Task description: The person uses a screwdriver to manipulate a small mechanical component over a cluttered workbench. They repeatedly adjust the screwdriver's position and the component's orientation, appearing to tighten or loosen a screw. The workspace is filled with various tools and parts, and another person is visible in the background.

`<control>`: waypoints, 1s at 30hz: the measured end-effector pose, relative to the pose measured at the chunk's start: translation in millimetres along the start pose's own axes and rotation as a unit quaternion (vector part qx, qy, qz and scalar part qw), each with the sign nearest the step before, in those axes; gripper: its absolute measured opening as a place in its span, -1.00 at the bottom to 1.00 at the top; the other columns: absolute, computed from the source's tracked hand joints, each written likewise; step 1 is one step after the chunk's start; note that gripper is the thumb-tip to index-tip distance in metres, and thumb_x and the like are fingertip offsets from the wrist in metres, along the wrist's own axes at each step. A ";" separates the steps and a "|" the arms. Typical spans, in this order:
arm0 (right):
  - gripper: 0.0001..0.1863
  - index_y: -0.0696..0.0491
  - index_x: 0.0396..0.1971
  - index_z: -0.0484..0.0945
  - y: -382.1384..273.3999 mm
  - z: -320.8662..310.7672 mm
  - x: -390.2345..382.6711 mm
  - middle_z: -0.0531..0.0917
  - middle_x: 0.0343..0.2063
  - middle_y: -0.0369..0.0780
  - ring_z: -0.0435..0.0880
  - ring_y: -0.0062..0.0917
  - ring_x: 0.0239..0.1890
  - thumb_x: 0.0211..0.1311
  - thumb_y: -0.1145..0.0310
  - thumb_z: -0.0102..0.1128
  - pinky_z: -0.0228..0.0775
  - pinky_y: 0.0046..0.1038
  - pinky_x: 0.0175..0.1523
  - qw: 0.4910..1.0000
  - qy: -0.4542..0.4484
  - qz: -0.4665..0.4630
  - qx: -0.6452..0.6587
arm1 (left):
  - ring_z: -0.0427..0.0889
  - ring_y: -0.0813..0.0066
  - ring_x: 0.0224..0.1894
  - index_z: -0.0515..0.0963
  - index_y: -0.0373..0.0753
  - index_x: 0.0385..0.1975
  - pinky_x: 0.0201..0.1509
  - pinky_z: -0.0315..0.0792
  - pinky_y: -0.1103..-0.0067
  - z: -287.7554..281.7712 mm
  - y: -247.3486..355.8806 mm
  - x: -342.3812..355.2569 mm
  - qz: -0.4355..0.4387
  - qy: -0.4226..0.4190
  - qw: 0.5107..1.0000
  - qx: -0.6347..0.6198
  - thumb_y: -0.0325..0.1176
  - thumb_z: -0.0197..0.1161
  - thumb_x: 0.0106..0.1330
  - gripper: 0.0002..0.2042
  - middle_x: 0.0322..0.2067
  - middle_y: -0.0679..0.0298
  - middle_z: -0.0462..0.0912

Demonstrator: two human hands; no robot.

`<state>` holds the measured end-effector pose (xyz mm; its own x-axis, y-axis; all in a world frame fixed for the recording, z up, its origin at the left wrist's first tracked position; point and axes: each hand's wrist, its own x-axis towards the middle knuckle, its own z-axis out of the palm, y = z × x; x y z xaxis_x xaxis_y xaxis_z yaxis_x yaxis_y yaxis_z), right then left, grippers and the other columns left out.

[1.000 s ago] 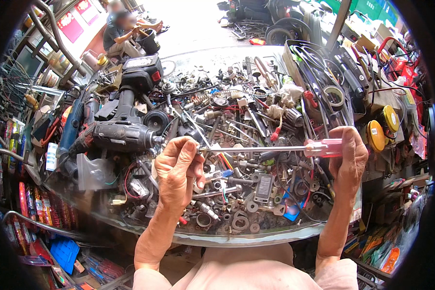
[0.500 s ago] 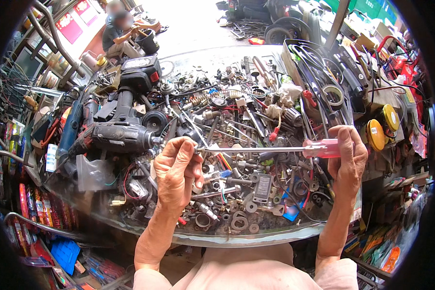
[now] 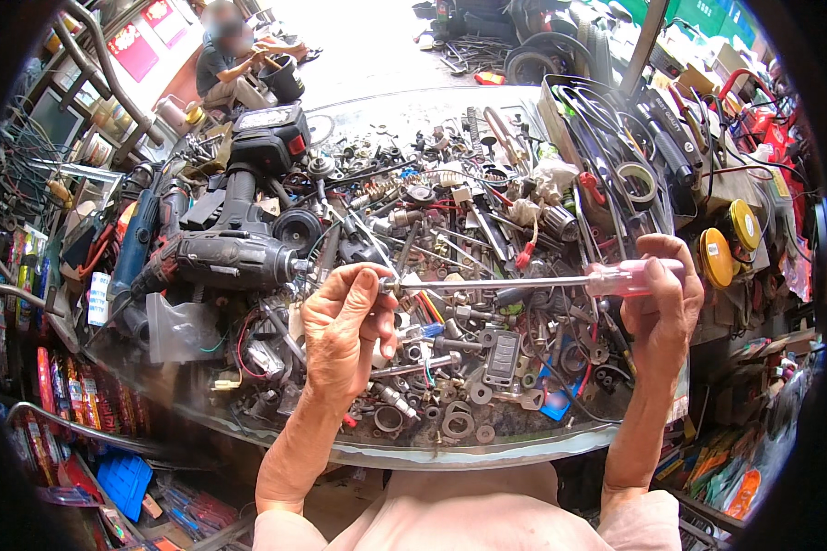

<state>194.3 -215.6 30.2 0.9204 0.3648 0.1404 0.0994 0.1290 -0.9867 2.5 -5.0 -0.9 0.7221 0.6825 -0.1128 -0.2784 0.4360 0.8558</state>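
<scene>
A long screwdriver [image 3: 515,284] with a clear pinkish handle lies level across the view, above the cluttered table. My right hand [image 3: 663,298] is closed round its handle. At the tip end, my left hand [image 3: 349,317] pinches a small metal piece [image 3: 389,286], mostly hidden by the thumb and fingers; its kind cannot be made out. The screwdriver's tip meets this piece. Below the shaft lie loose washers [image 3: 458,421], bolts and a grey key fob [image 3: 501,358].
A black cordless impact wrench [image 3: 234,248] lies to the left of my left hand. A bin of tools and cables [image 3: 606,156] stands at the far right, with yellow round tins [image 3: 715,257] beside it. A person [image 3: 234,69] sits beyond the table's far left.
Both hands and the screwdriver have shifted slightly to the right. My right-hand fingers have changed position around the handle.
</scene>
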 end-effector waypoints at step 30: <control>-0.69 0.14 -0.24 0.42 2.1 -5.6 2.1 0.54 -0.58 -0.30 0.27 -0.82 -0.80 0.20 0.19 0.06 0.01 -0.76 -0.75 0.999 0.038 -0.009 -0.004 | 0.54 0.59 -0.59 0.47 -0.38 -0.17 -0.69 0.41 0.68 -1.8 -0.4 -0.8 -0.011 -0.052 0.998 -0.038 -0.43 0.14 0.29 -0.80 -0.49 0.14 0.60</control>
<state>198.5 -219.7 28.0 0.9443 0.2917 0.1526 0.1194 0.1284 -0.9845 1.0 -4.6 -2.1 0.7897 0.6090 -0.0740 -0.3060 0.4956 0.8128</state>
